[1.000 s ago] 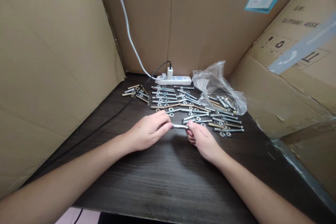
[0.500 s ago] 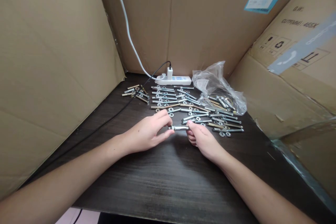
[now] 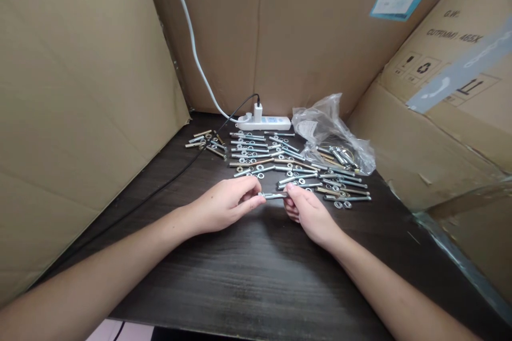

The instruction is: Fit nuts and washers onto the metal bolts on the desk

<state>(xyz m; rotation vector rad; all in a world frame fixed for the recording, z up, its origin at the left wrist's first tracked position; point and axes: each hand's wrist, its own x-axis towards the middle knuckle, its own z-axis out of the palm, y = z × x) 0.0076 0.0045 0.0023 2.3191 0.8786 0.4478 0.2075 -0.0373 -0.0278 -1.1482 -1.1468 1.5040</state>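
Bolt (image 3: 274, 196) lies level, axis left-right; left hand (image 3: 224, 205), right hand (image 3: 310, 213) pinch its ends.

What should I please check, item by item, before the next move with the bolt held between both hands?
1. Short silver metal bolt pinched at both ends: ok.
2. Left hand fingers closed on its left tip: ok.
3. Right hand gripping its right end: ok.
4. Nut or washer seated on it: cannot tell.
5. Loose silver bolts and washers within reach on the dark wooden table: ok.
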